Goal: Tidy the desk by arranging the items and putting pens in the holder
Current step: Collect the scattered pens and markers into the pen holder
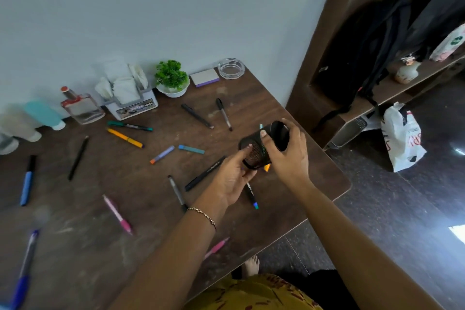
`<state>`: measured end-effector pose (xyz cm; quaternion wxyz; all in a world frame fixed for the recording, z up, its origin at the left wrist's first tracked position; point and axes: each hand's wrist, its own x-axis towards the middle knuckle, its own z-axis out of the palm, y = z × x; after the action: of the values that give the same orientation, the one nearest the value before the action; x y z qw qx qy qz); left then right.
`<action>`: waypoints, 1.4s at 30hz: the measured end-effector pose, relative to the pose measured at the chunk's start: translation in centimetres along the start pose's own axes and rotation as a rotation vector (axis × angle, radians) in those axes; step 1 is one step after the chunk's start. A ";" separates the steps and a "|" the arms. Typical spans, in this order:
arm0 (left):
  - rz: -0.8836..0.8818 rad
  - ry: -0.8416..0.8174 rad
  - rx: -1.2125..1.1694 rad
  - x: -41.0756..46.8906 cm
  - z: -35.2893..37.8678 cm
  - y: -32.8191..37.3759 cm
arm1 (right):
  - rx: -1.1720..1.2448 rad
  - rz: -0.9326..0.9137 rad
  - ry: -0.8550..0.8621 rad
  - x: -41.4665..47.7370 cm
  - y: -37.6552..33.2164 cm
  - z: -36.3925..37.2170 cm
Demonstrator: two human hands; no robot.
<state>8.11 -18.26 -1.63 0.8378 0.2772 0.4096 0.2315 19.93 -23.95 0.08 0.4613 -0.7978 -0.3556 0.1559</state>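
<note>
Dark wood desk (151,209), pens scattered from nine o'clock across to centre: blue pen (27,181), pink pen (117,214). At three o'clock both hands hold the black mesh holder (261,148) tilted: left hand (232,178) pinching its base, right hand (289,153) clasped round the rim. Best stand it upright, mouth up, before feeding pens.
</note>
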 end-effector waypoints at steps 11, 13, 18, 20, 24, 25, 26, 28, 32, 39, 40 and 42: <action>0.164 0.155 -0.251 -6.9 -10.2 4.3 | 0.537 0.287 -0.399 -4.3 -6.5 11.3; 0.243 0.255 -0.249 -8.3 -12.0 4.9 | 0.517 0.316 -0.505 -5.1 -7.4 13.0; 0.394 0.593 -0.143 -11.8 -16.1 5.4 | 0.431 0.323 -0.757 -7.4 -9.5 16.7; 0.489 0.772 -0.069 -13.0 -17.6 5.3 | 0.391 0.243 -0.844 -8.5 -9.5 18.0; 0.535 1.017 0.199 -15.2 -21.1 4.3 | 0.288 0.094 -1.012 -10.8 -9.5 20.8; 0.520 1.063 0.243 -15.7 -21.8 3.9 | 0.243 0.072 -1.041 -11.3 -9.4 21.5; 0.508 1.105 0.272 -16.2 -22.4 3.5 | 0.190 0.023 -1.051 -11.6 -9.2 22.2; 0.503 1.171 0.312 -16.7 -23.2 2.7 | 0.056 -0.121 -1.042 -11.9 -9.0 22.9; 0.516 1.229 0.312 -17.1 -24.1 1.4 | -0.172 -0.371 -1.016 -11.4 -8.9 23.3; 0.494 1.279 0.368 -16.3 -24.3 0.0 | -0.435 -0.949 -1.083 -9.8 -7.4 23.8; 0.493 1.292 0.380 -16.2 -24.3 -0.1 | -0.460 -1.069 -1.091 -9.7 -7.2 23.9; 0.495 1.318 0.402 -16.1 -24.2 -0.3 | -0.510 -1.272 -1.091 -9.3 -7.0 24.2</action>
<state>-20.55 -21.70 -5.19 0.2734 0.3132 0.7886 0.4530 -3.47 -13.20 -7.41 0.0337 -0.3412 -0.9281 0.1449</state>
